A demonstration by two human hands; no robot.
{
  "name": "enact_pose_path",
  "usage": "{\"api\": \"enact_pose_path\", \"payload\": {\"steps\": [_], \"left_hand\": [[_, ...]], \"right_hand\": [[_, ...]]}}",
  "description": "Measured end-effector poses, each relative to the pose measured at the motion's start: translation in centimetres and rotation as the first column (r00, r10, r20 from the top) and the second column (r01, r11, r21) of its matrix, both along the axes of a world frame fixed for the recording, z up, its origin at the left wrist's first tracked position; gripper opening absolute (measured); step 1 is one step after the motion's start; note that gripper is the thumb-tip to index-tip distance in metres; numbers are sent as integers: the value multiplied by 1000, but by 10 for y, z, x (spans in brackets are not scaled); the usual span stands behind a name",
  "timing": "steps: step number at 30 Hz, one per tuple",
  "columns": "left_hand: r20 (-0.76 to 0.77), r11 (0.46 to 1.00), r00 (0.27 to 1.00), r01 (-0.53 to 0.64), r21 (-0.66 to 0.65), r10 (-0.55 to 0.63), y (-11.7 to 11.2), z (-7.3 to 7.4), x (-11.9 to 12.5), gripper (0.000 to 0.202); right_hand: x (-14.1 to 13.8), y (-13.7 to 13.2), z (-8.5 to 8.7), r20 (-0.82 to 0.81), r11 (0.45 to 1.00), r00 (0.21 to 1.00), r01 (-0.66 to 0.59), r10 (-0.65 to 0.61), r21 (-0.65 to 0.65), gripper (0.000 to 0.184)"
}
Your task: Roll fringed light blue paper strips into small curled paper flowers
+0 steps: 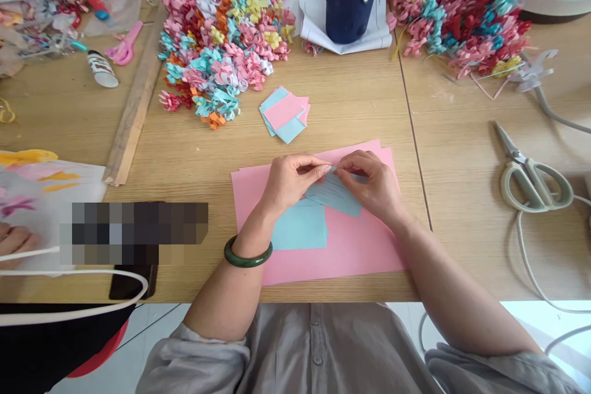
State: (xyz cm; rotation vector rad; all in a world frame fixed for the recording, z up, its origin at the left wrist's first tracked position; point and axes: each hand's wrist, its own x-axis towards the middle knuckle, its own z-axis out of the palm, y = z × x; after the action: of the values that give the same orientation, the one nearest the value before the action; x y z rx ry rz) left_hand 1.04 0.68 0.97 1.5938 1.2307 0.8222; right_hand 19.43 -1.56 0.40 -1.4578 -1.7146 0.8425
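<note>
My left hand (pixel 292 180) and my right hand (pixel 373 183) meet with fingertips almost touching, both pinching the top edge of a light blue paper piece (pixel 344 198). Fine lines or slits run across that piece; which they are I cannot tell. Beneath it, a second light blue paper (pixel 300 231) lies partly covered by my left hand. Under everything are large pink paper sheets (pixel 369 252), slightly fanned out. Just beyond my hands sits a small pile of pink and blue paper pieces (pixel 284 112).
Curled paper flowers (pixel 231 24) heap at the back, with another heap (pixel 462 6) farther right. Between them stands a dark blue bottle (pixel 348 6). Scissors (pixel 530 178) lie right beside a cable. Left are a wooden strip (pixel 133 104), a phone (pixel 132 283) and another person's hand (pixel 16 240).
</note>
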Motion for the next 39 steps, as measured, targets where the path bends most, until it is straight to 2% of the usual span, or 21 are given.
{"api": "enact_pose_path", "payload": {"steps": [7,11,16,22,27,31,36,39], "left_hand": [[55,999,998,-34,-2,34,-2,2,4,10],[25,997,997,-70,13,69,-3,0,5,14],[61,997,996,-66,-32,68,-3,-1,6,15],[102,993,991,-81,-85,90,-1,0,4,16],[147,986,980,-121,-111,137,1,0,2,23],[199,988,972,-104,-111,124,1,1,2,36],[109,996,993,-44,-81,52,-1,2,3,28],[15,997,998,-66,-39,67,-2,2,4,23]], "right_hand": [[-1,-3,4,-22,1000,1000,-14,14,-13,16],[-2,-4,7,-22,999,999,-33,33,2,17],[-2,-3,5,8,998,999,-48,48,29,10],[0,-1,0,-28,1000,999,-22,22,-18,9],[0,-1,0,-40,1000,999,8,-8,-12,10],[2,-1,-1,-42,999,998,41,-42,-19,9],[4,0,-2,-26,1000,999,31,-31,4,9],[3,-1,-2,-19,999,999,27,-26,22,9]]}}
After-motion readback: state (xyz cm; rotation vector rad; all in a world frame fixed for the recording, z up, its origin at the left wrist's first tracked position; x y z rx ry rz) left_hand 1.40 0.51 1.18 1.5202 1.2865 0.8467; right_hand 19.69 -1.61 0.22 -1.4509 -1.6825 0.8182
